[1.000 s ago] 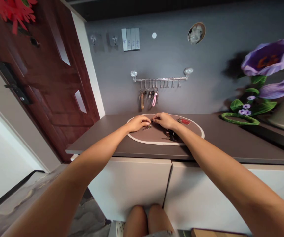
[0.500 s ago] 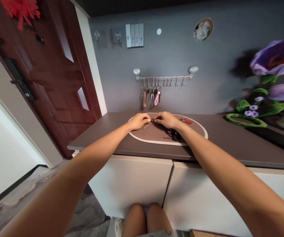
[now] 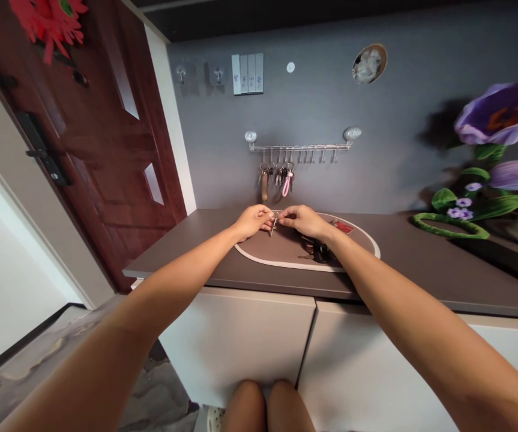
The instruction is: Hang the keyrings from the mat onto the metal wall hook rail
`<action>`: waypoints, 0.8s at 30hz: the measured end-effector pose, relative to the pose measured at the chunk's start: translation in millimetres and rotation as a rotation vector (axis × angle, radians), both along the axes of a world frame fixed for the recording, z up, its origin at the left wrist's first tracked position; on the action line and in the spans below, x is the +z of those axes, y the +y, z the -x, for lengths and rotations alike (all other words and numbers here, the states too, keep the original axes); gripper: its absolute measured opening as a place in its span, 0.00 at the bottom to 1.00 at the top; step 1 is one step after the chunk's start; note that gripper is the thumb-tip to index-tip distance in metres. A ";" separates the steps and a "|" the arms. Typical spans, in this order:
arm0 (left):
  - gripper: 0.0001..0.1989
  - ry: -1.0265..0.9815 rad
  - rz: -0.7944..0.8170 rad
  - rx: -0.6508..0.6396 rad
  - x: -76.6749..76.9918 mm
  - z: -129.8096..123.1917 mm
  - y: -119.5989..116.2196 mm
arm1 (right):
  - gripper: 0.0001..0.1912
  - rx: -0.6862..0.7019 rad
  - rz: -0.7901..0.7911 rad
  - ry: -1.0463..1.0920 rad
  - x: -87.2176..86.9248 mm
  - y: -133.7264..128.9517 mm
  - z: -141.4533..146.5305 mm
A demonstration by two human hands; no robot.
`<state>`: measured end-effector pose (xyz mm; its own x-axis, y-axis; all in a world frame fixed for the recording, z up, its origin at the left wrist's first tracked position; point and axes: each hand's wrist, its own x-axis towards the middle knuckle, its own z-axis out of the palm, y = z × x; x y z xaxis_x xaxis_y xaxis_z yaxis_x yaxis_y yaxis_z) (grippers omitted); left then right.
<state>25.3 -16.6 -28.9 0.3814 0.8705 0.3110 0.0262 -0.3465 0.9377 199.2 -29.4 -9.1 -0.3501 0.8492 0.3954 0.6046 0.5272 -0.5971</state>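
Over an oval mat (image 3: 263, 260) on the countertop, my left hand (image 3: 253, 222) pinches a small key ring (image 3: 277, 215) between thumb and fingers. From it a thin silver key (image 3: 274, 228) hangs down, seen edge-on. My right hand (image 3: 304, 222) is closed in a pinch at the ring's right side; the fingertips partly cover what they grip. Below my right wrist lies a dark bunch of keys (image 3: 319, 251), partly hidden by the forearm. A small red item (image 3: 344, 226) rests on the mat just beyond that wrist.
A clear hook rail (image 3: 301, 147) on the grey wall carries several key bunches (image 3: 279, 174), one with a pink strap (image 3: 287, 184). Purple flowers (image 3: 502, 120) stand at the right. A dark red door (image 3: 101, 162) is at the left. White cabinet doors (image 3: 249, 342) sit below the countertop (image 3: 421, 264).
The silver key has swung from lying slanted to hanging more upright below the ring. My two hands stay close together at the ring. The camera view has tilted slightly upward.
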 end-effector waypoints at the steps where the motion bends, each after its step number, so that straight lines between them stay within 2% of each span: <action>1: 0.08 -0.013 0.007 0.000 0.4 0.0 -0.4 | 0.09 -0.003 -0.003 0.011 0.2 -0.1 0.2; 10: 0.09 -0.095 0.057 -0.005 0.5 -1.8 -1.5 | 0.11 -0.038 -0.032 0.075 2.3 -2.1 1.6; 16: 0.11 -0.112 0.054 -0.021 3.1 -2.6 -2.5 | 0.12 0.005 0.030 0.242 -0.9 4.7 0.6; 24: 0.09 -0.081 0.078 -0.028 25.5 -10.5 -2.5 | 0.14 0.064 0.159 0.593 9.5 1.9 -0.5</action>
